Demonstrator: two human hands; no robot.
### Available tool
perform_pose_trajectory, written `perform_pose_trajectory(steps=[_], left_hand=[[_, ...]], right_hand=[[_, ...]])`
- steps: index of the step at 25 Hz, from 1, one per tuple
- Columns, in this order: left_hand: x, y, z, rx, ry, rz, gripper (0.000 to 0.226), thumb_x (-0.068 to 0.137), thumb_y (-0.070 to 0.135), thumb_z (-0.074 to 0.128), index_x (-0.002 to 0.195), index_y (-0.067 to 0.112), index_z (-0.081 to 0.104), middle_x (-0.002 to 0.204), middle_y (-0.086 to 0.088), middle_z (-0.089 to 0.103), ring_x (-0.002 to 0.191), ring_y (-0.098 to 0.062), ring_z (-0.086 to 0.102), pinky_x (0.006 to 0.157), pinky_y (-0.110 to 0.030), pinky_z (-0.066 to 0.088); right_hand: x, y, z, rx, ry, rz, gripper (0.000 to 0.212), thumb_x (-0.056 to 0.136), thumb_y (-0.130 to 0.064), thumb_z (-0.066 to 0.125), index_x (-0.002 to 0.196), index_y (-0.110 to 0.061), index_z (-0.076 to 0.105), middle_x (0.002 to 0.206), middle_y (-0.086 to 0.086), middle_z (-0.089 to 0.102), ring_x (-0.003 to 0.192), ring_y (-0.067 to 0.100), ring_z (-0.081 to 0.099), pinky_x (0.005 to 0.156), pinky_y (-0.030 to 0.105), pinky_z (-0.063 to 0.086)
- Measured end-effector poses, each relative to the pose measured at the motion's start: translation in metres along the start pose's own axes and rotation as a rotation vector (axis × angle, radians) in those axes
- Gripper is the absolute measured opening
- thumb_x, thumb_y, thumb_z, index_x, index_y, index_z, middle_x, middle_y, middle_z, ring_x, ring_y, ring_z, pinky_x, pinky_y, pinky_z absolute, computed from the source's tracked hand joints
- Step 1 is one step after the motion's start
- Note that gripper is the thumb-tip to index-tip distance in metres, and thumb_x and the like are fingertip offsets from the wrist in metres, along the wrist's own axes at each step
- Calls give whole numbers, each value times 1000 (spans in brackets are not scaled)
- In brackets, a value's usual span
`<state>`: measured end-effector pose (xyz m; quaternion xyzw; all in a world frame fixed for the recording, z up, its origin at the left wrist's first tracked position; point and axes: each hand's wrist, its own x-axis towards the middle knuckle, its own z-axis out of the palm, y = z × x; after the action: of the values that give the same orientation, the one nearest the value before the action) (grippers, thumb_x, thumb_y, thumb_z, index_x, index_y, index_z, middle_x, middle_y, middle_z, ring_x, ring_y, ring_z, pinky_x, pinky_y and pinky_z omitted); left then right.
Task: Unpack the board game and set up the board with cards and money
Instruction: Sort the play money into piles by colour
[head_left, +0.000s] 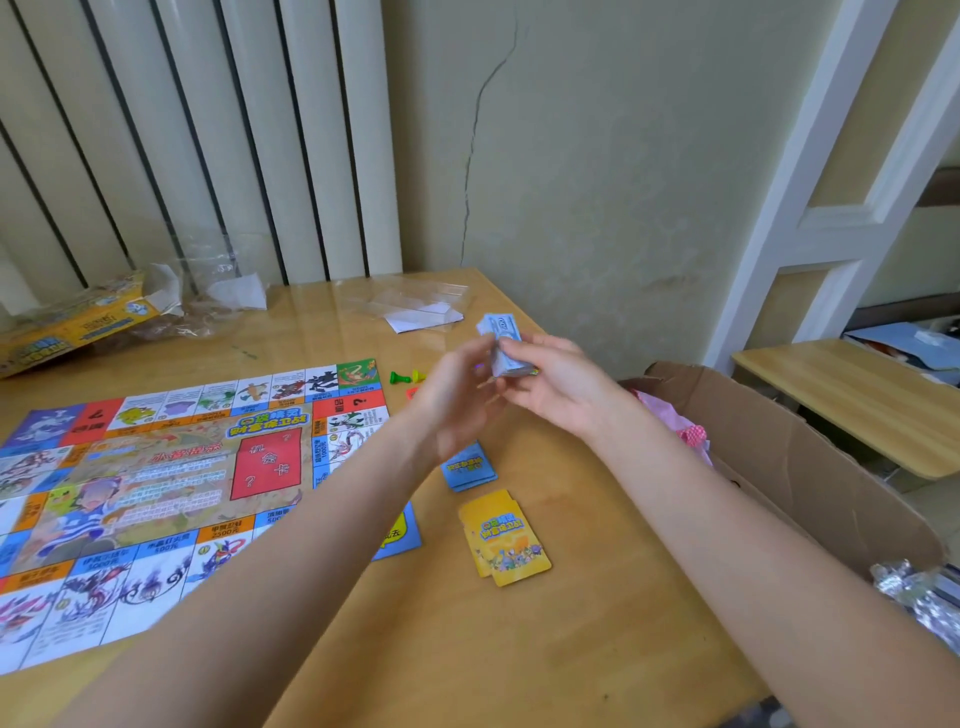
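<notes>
Board laid out and card decks placed; the play money is in the person's hands above the tabletop.

The game board (156, 493) lies unfolded and flat on the left of the wooden tabletop (519, 649). Just right of it sit a blue card deck (467, 466) and, nearer the viewer, a yellow card deck (506, 540). Small green and yellow pawns (408, 376) lie beside the board's far corner. The right hand (556, 384) grips a bundle of blue play money (501, 343), fingers curled round it; the left hand (452, 400) meets the bundle with bent fingers, though its exact hold is blurred. The emptied game box (78, 322) and clear wrappers (415, 306) rest at the far edge. Judging from this, unpacking looks mostly finished; the money remains to be set down, perhaps sorted.
</notes>
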<state>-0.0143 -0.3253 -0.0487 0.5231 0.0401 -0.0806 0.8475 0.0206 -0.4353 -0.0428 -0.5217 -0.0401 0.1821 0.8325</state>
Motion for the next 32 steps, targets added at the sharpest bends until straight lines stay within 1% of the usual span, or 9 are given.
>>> perform_pose_trajectory(steps=[2, 7, 12, 19, 21, 23, 26, 29, 32], left_hand=[[2, -3, 2, -129, 11, 3, 26, 99, 20, 36, 96, 7, 58, 83, -6, 58, 76, -14, 57, 75, -25, 47], [-1, -3, -2, -312, 2, 18, 36, 100, 13, 29, 128, -4, 44, 110, -23, 57, 93, -30, 60, 89, -41, 48], [-7, 4, -8, -291, -16, -9, 34, 100, 9, 31, 128, -6, 43, 112, -22, 59, 104, -33, 58, 90, -43, 45], [-9, 6, -16, -179, 23, -4, 26, 99, 12, 38, 118, 2, 52, 95, -16, 65, 81, -24, 65, 77, -37, 58], [-8, 5, -17, -169, 46, 1, 24, 99, 13, 39, 114, 5, 55, 93, -13, 65, 76, -20, 66, 67, -30, 59], [-8, 5, -17, -187, 73, 9, 22, 99, 11, 38, 112, 4, 54, 92, -13, 65, 77, -20, 66, 64, -29, 58], [-8, 5, -21, -163, 88, 20, 25, 98, 7, 38, 120, 3, 51, 96, -15, 64, 83, -23, 64, 69, -31, 57], [-9, 8, -27, -146, 135, -5, 26, 99, 6, 36, 122, 8, 46, 92, -19, 65, 79, -25, 65, 65, -32, 57], [-9, 10, -32, -141, 151, -27, 27, 99, 5, 34, 123, 9, 47, 90, -17, 65, 80, -24, 65, 63, -32, 57]], right_hand=[[1, 10, 14, -23, 63, -37, 8, 90, 2, 53, 94, -4, 52, 72, 10, 62, 63, 17, 63, 59, 23, 52], [7, 28, 13, -423, 256, -259, 18, 87, -9, 62, 101, 1, 63, 89, 10, 63, 82, 20, 60, 77, 26, 50], [2, 25, 9, -481, 211, -364, 13, 90, -8, 57, 100, -6, 65, 91, 6, 66, 82, 16, 62, 81, 27, 51], [6, 28, 10, -748, 141, -394, 27, 98, -16, 40, 95, -1, 62, 94, 15, 68, 90, 28, 64, 87, 40, 49], [8, 29, 12, -861, 130, -421, 29, 97, -15, 40, 101, 7, 59, 100, 24, 66, 96, 37, 61, 89, 48, 47], [7, 27, 14, -922, 129, -438, 33, 97, -12, 39, 123, -1, 55, 118, 18, 62, 111, 32, 56, 98, 43, 42], [4, 23, 16, -906, 113, -461, 47, 96, -6, 37, 142, -18, 36, 138, 6, 48, 125, 19, 44, 106, 29, 34], [13, 15, 12, -675, 202, -467, 49, 95, -5, 38, 140, -25, 33, 134, 8, 50, 119, 24, 52, 103, 38, 41], [15, 10, 12, -407, 107, -347, 36, 96, -3, 38, 128, -19, 35, 124, 20, 56, 103, 32, 60, 91, 41, 46]])
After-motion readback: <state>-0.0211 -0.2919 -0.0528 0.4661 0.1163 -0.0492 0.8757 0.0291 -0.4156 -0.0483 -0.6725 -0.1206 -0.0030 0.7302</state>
